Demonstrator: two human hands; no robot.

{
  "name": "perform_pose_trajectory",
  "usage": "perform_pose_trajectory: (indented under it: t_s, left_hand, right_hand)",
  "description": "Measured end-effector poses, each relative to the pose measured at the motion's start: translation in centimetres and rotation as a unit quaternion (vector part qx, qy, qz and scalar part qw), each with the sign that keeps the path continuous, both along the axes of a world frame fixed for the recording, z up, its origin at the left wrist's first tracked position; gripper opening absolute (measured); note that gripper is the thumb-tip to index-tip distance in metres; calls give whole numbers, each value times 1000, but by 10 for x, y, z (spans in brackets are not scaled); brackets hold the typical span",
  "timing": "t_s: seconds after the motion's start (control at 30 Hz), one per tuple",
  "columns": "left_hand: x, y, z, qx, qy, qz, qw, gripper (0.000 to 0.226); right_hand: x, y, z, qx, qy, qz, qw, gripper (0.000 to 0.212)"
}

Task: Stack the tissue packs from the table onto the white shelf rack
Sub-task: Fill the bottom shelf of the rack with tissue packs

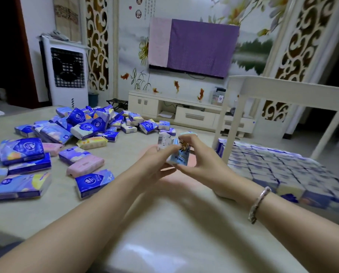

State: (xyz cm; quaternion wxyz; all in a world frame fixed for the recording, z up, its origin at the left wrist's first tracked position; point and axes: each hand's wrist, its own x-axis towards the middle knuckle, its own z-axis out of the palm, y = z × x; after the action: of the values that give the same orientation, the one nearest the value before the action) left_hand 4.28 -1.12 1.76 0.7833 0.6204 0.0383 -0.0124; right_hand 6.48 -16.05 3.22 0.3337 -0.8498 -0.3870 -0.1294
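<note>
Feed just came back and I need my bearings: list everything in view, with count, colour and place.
Loose tissue packs: dozens, mostly blue, a few pink or yellow, table's left.
Held pack: one, light blue, centre, in both hands.
Stacked packs: many, blue-white rows, lower level of rack, right.
White shelf rack: one, right.
Table: one, beige.
Covered TV: one, purple cloth, far wall.
Air cooler: one, white, back left.
Left hand, right hand: both grip held pack.
Bracelet: right wrist.

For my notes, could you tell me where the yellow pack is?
The yellow pack lies left of centre on the table, at the pile's near edge, beside a pink pack.
</note>
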Motion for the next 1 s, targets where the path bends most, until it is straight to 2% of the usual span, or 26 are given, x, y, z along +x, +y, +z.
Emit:
perform_pose_trajectory:
  t_s: [0.13, 0.3, 0.4, 0.5, 0.57, 0.63, 0.67, 0.77, 0.83, 0.9, 1.0]
  left_hand:
    - [14, -13, 1, -28, -14, 21, 999, 26]
    - [42, -44, -5, -41, 3, 21, 999, 38]
    - [66, -65, -8, -61, 11, 13, 998, 42]
    - [90, -84, -10, -67, 2, 23, 998, 53]
    - [106, -94, -14, -44, -3, 51, 998, 69]
    - [119, -101, -16, -20, -6, 71, 997, 90]
    - [125, -103, -18, 3, -12, 87, 996, 91]
    - [133, -109, -23, 106, -58, 109, 987, 56]
    - [129, -111, -31, 109, -105, 79, 985, 41]
    - [127, -105, -39, 127, -153, 41, 979, 25]
    - [128, -91, -41, 162, -174, -14, 971, 29]
  right_hand:
    - [-9, -17, 8, -53, -52, 11, 997, 63]
    - [-22, -65, 13, -18, -140, -46, 989, 31]
    - [-19, -96, 21, 7, -154, -110, 982, 25]
    - [1, -115, 27, 48, -106, -184, 976, 26]
    - [22, -121, 29, 59, -58, -228, 970, 28]
    - [48, -124, 31, 34, -23, -250, 967, 24]
    - [63, -124, 31, 11, -1, -260, 965, 21]
    - [97, -121, 27, -77, 76, -268, 957, 27]
    - [105, -116, 18, -117, 115, -244, 956, 39]
    - [106, -113, 9, -152, 107, -233, 955, 40]
    - [103, -112, 4, -169, 94, -232, 953, 41]
